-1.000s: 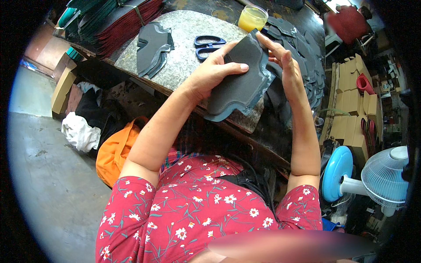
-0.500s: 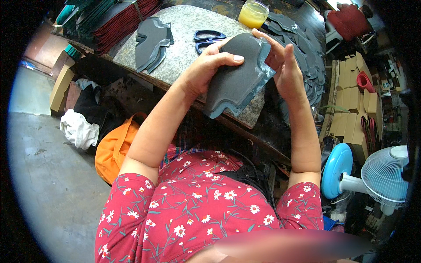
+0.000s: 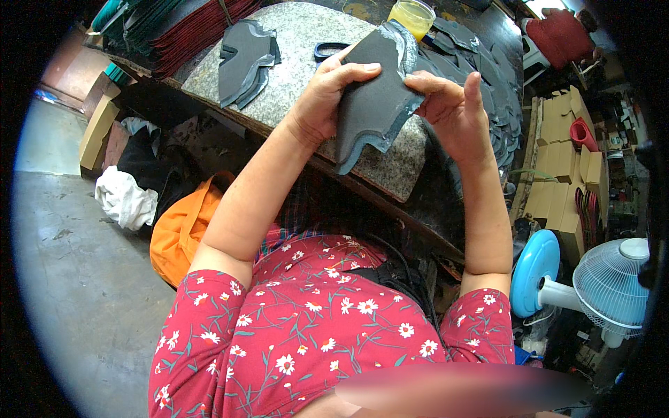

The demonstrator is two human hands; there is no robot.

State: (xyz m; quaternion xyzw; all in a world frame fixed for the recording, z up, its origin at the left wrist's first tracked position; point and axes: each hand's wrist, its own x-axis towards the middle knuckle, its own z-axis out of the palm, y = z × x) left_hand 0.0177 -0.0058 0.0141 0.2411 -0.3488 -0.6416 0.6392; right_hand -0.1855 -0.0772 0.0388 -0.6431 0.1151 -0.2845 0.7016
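A dark grey cut piece (image 3: 373, 94) of sheet material, with a notched outline and a shiny, whitish film along its edge, is tilted up over the board. My left hand (image 3: 324, 97) grips its left side, thumb on top and fingers mostly hidden beneath. My right hand (image 3: 453, 111) is at the opposite edge, a fingertip touching the rim while the thumb sticks up apart. Similar cut pieces (image 3: 244, 66) lie stacked on the board at the left. Blue-handled scissors (image 3: 327, 50) are partly covered by the held piece.
The speckled board (image 3: 306, 28) rests on a dark table. A jar of yellow liquid (image 3: 411, 19) stands at its far edge, beside a heap of grey pieces (image 3: 481, 76). Red sheets (image 3: 191, 42) are piled far left. A fan (image 3: 613, 285) stands right; an orange bag (image 3: 181, 230) lies left.
The held piece has turned and tilted, its upper end swinging up and right over the scissors. My right fingers have come from behind it onto its edge.
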